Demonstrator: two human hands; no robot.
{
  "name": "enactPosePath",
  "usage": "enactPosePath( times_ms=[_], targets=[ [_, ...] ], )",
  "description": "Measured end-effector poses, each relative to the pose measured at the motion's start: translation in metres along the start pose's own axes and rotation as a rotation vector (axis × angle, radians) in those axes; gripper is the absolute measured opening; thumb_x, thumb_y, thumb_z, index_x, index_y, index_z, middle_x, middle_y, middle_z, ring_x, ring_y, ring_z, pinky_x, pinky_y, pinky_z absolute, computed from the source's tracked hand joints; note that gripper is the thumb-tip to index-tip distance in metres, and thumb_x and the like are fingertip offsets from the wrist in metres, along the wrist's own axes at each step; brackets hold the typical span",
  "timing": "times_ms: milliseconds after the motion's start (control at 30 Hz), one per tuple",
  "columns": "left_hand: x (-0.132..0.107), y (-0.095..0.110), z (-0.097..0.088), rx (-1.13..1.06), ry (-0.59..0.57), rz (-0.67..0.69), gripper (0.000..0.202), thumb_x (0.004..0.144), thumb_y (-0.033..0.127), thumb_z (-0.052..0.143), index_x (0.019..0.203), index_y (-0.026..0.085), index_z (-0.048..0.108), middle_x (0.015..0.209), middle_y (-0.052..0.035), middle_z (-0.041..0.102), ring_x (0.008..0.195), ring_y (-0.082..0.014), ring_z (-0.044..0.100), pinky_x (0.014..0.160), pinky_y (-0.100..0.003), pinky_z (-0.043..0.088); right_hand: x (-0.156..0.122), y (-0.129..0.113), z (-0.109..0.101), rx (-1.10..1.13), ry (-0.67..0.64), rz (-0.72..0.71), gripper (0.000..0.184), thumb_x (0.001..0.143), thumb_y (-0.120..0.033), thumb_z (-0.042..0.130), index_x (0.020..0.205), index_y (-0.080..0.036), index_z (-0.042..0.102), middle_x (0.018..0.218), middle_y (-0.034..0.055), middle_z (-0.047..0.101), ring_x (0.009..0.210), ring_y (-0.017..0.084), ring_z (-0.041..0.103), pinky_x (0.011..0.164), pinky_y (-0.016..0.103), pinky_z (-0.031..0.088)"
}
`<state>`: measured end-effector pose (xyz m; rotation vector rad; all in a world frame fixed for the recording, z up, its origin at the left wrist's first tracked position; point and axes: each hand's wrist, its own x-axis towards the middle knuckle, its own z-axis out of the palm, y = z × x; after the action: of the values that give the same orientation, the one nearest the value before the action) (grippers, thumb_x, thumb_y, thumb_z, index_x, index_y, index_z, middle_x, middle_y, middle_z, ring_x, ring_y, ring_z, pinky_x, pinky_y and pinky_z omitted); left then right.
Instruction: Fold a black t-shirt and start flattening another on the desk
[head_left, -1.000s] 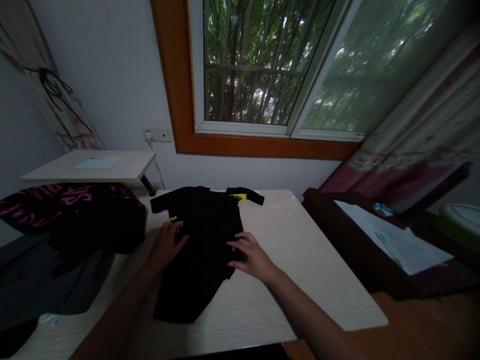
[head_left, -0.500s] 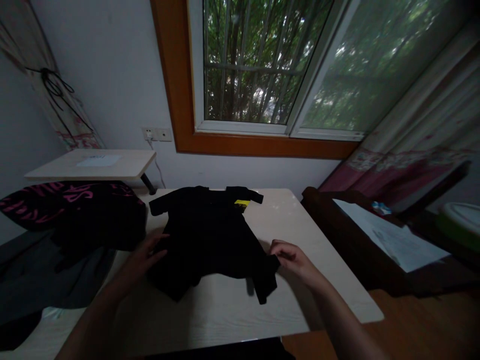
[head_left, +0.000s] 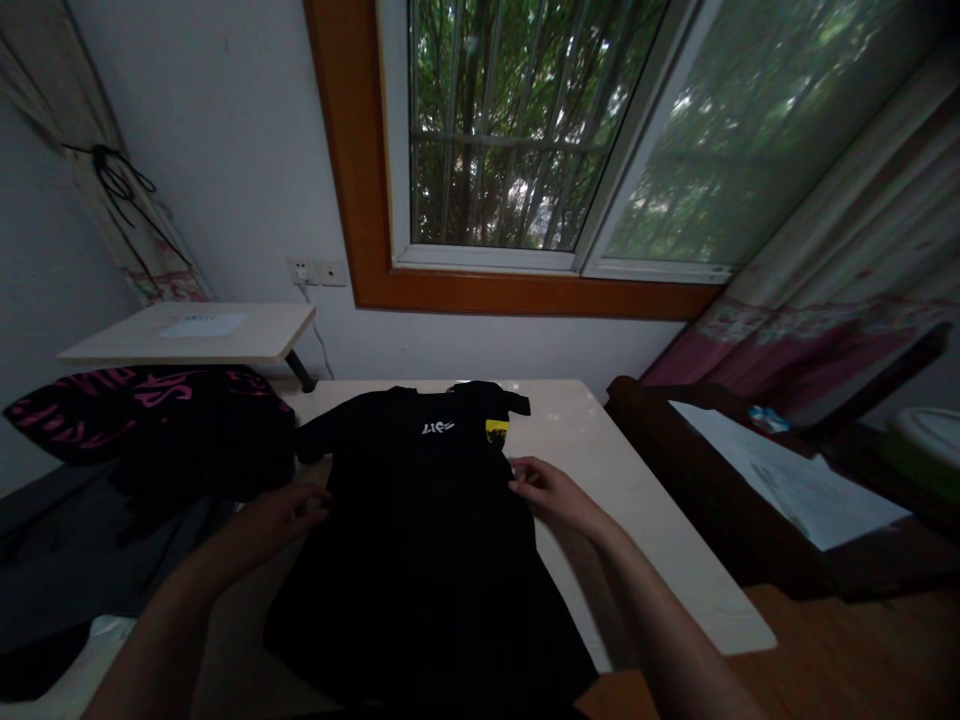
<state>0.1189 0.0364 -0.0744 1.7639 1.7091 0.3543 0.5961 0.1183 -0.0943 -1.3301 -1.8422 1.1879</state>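
A black T-shirt lies spread flat on the pale worktop. Its collar is at the far end and its hem hangs over the near edge. Small white lettering sits just below the collar, with a yellow patch just to its right. The 2 short sleeves point out left and right at the far end.

The left hand rests at the left side edge of the shirt, touching the cloth. Its fingers are curled toward the fabric, but the dim light does not show whether they pinch it. The right hand is at the right side edge, just near of the yellow patch. Its fingers are drawn together and clamped on the edge of the cloth.

On the left, a heap of dark clothing with pink lettering lies beside the shirt's left sleeve. Beyond it stands a small side table with a sheet of paper on it. On the right, well apart from the shirt, a dark wooden cabinet carries white papers.
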Motion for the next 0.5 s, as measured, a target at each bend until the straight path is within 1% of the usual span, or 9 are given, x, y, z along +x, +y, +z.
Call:
enactPosePath(
  times_ms=[67, 133, 200, 267, 333, 400, 433, 500],
  targets=[
    [0.017, -0.002, 0.011, 0.071, 0.148, 0.052, 0.046, 0.086, 0.049, 0.055, 0.123, 0.026, 0.068, 0.125, -0.0099, 0.067, 0.111, -0.0292, 0.065, 0.100, -0.044, 0.050, 0.011, 0.006, 0.014, -0.194, 0.111, -0.044, 0.053, 0.081, -0.041, 0.075, 0.127, -0.019, 0.061, 0.110, 0.0095, 0.067, 0.096, 0.024, 0.065, 0.088, 0.039, 0.051],
    [0.032, 0.000, 0.023, 0.146, 0.231, 0.063, 0.050, 0.084, 0.041, 0.057, 0.130, 0.023, 0.064, 0.133, -0.0126, 0.062, 0.119, -0.0302, 0.062, 0.105, -0.046, 0.047, 0.018, 0.012, 0.026, -0.308, 0.160, -0.063, 0.061, 0.078, -0.029, 0.075, 0.135, -0.020, 0.056, 0.121, 0.0121, 0.065, 0.107, 0.026, 0.064, 0.094, 0.040, 0.050],
    [0.041, 0.004, 0.034, 0.215, 0.260, 0.063, 0.053, 0.082, 0.032, 0.059, 0.134, 0.022, 0.061, 0.139, -0.0142, 0.058, 0.127, -0.0309, 0.058, 0.109, -0.047, 0.044, 0.020, 0.016, 0.032, -0.346, 0.130, -0.061, 0.060, 0.077, -0.018, 0.071, 0.135, -0.021, 0.055, 0.121, 0.0113, 0.067, 0.109, 0.026, 0.065, 0.096, 0.040, 0.049],
    [0.045, 0.008, 0.041, 0.267, 0.261, 0.056, 0.056, 0.079, 0.023, 0.060, 0.135, 0.024, 0.061, 0.143, -0.0142, 0.055, 0.132, -0.0311, 0.054, 0.112, -0.047, 0.041, 0.019, 0.017, 0.033, -0.350, 0.060, -0.063, 0.050, 0.077, -0.011, 0.066, 0.125, -0.022, 0.061, 0.113, 0.0083, 0.070, 0.104, 0.025, 0.066, 0.093, 0.039, 0.049],
    [0.042, 0.011, 0.043, 0.291, 0.243, 0.062, 0.059, 0.076, 0.014, 0.057, 0.133, 0.027, 0.063, 0.147, -0.0122, 0.052, 0.135, -0.0301, 0.052, 0.114, -0.047, 0.040, 0.014, 0.016, 0.028, -0.328, -0.036, -0.069, 0.036, 0.076, -0.009, 0.063, 0.108, -0.022, 0.068, 0.103, 0.0053, 0.072, 0.096, 0.023, 0.067, 0.088, 0.037, 0.050],
    [0.033, 0.010, 0.041, 0.270, 0.187, 0.088, 0.063, 0.071, 0.008, 0.053, 0.129, 0.030, 0.065, 0.145, -0.0091, 0.054, 0.133, -0.0278, 0.054, 0.113, -0.045, 0.041, 0.004, 0.014, 0.019, -0.268, -0.173, -0.068, 0.023, 0.075, -0.009, 0.063, 0.092, -0.021, 0.072, 0.094, 0.0031, 0.072, 0.089, 0.021, 0.067, 0.083, 0.034, 0.051],
    [0.026, 0.008, 0.039, 0.240, 0.130, 0.105, 0.063, 0.070, 0.007, 0.051, 0.127, 0.031, 0.066, 0.142, -0.0076, 0.057, 0.130, -0.0264, 0.056, 0.111, -0.043, 0.043, -0.002, 0.012, 0.013, -0.231, -0.260, -0.053, 0.018, 0.075, -0.010, 0.065, 0.087, -0.021, 0.073, 0.090, 0.0021, 0.072, 0.086, 0.020, 0.066, 0.080, 0.032, 0.051],
    [0.010, 0.005, 0.035, 0.163, -0.039, 0.120, 0.062, 0.069, 0.008, 0.050, 0.123, 0.032, 0.067, 0.129, -0.0049, 0.065, 0.118, -0.0240, 0.063, 0.102, -0.039, 0.049, -0.016, 0.006, 0.003, -0.159, -0.465, 0.031, 0.011, 0.077, -0.017, 0.069, 0.084, -0.021, 0.075, 0.081, 0.0004, 0.070, 0.075, 0.016, 0.064, 0.069, 0.027, 0.051]
  ],
)
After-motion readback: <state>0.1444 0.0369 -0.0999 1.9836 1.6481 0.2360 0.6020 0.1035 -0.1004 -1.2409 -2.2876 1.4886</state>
